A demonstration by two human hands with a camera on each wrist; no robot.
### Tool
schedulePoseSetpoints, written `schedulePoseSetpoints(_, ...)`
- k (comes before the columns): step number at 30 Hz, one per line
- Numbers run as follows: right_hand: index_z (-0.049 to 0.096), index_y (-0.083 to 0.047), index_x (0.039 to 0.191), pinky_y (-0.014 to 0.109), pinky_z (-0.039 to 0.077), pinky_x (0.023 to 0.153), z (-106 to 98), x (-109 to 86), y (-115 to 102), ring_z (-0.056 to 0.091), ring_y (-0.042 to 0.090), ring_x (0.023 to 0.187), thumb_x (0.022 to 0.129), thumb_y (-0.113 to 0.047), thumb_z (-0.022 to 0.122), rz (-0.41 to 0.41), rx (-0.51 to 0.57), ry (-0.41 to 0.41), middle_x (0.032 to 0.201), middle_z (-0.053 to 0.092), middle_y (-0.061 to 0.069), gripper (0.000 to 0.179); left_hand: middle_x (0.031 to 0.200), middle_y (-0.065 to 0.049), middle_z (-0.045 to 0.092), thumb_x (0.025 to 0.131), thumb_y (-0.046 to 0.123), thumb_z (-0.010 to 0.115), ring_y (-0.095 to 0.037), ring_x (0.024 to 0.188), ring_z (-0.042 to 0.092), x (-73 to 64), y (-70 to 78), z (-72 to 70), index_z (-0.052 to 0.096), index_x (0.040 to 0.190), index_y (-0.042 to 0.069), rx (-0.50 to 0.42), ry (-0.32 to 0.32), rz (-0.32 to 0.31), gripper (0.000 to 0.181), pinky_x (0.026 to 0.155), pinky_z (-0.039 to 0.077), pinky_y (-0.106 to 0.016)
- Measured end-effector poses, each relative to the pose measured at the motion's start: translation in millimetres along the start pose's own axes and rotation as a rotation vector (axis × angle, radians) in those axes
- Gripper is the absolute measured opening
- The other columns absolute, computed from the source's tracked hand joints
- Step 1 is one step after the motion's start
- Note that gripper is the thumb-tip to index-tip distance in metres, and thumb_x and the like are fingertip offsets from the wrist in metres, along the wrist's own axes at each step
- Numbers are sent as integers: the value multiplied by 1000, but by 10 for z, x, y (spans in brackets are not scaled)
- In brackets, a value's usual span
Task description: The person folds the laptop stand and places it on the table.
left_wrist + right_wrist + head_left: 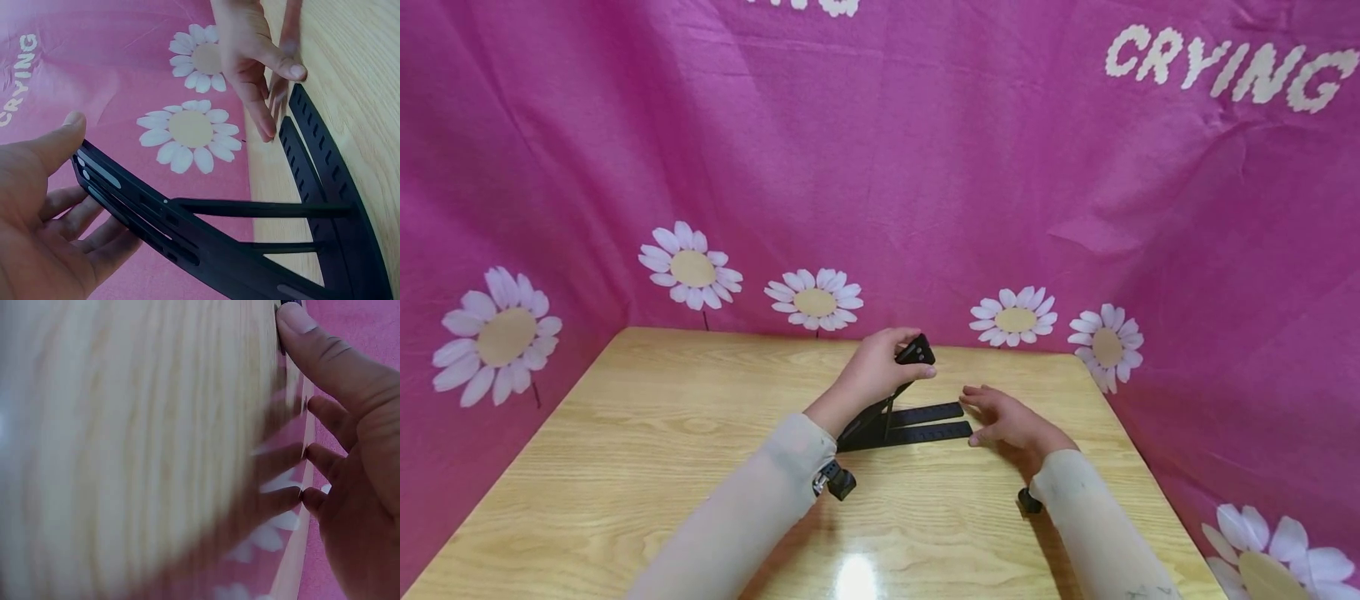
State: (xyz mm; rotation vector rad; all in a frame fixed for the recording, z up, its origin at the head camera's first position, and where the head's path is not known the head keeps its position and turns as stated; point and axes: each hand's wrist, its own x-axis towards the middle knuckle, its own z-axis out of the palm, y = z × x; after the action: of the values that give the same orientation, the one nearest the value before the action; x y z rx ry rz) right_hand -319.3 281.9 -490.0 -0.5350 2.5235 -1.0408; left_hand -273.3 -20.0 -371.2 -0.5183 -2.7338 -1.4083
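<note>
A black folding laptop stand (928, 432) rests on the wooden table, its two slotted base bars lying flat and pointing right. Its upper frame (225, 262) is tilted up, with thin struts running down to the base. My left hand (876, 367) grips the raised end of that frame, thumb on one side and fingers curled behind it. Beside the free ends of the base bars is my right hand (1011, 421), fingers spread and loosely bent around nothing. The right wrist view shows its thumb (306, 328) right at a dark bar end and its fingertips down at the tabletop.
The light wooden table (647, 433) meets a pink cloth backdrop (880, 167) printed with white daisies along its back and sides. Each wrist wears a black strap-on device (841, 482). A bright reflection shows near the table's front.
</note>
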Motion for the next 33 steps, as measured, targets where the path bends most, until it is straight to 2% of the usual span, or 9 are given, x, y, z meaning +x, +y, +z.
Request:
schedulePoseSetpoints(5, 47, -9, 154, 66, 1, 123, -5, 26, 2, 1, 41, 157, 88, -18, 81, -37, -47, -17, 169, 26, 11, 75, 138, -5, 64, 90, 44, 79, -19, 115, 64, -1, -7, 10, 55, 149, 18, 27, 4, 24, 69, 96, 56, -38)
schedulePoseSetpoints(11, 43, -7, 156, 63, 8, 123, -20, 65, -28, -9, 39, 157, 93, -11, 74, -28, 40, -88, 172, 17, 7, 69, 138, -4, 63, 91, 44, 77, -19, 116, 63, -3, -7, 19, 55, 149, 19, 14, 2, 25, 67, 98, 55, -39)
schedulePoseSetpoints(13, 45, -7, 155, 63, 9, 124, -22, 70, -35, -9, 37, 158, 94, -10, 73, -21, 51, -86, 172, 17, 6, 67, 139, -5, 62, 91, 44, 77, -19, 117, 63, -2, -5, 16, 54, 150, 19, 17, 2, 27, 67, 99, 55, -40)
schedulePoseSetpoints(17, 52, -8, 150, 61, 7, 124, 4, 57, -46, -4, 34, 159, 92, -11, 75, 9, 88, -52, 169, 26, 3, 63, 142, -6, 60, 93, 42, 76, -20, 119, 61, 3, -12, 3, 52, 151, 18, 30, -16, 43, 68, 101, 54, -41)
schedulePoseSetpoints(23, 58, -12, 146, 59, 12, 125, 50, 23, -77, 13, 32, 158, 86, -17, 82, 20, 1, -11, 163, 41, 0, 65, 151, -8, 53, 97, 37, 72, -22, 126, 57, 6, -28, -72, 46, 156, 18, 46, -85, 79, 67, 105, 50, -41)
schedulePoseSetpoints(27, 58, -13, 147, 57, 16, 125, 70, 21, -88, 16, 31, 158, 87, -17, 81, -9, -49, -11, 161, 43, -1, 65, 156, -7, 50, 98, 37, 70, -22, 136, 52, 5, -13, -115, 44, 157, 19, 87, -104, 83, 68, 111, 46, -42)
schedulePoseSetpoints(33, 63, -11, 141, 56, 18, 125, 121, -22, -128, 23, 32, 156, 84, -18, 83, 10, -77, 37, 157, 49, 0, 61, 159, -5, 46, 99, 34, 68, -21, 136, 52, 4, 27, -141, 42, 158, 17, 123, -149, 92, 66, 110, 47, -40)
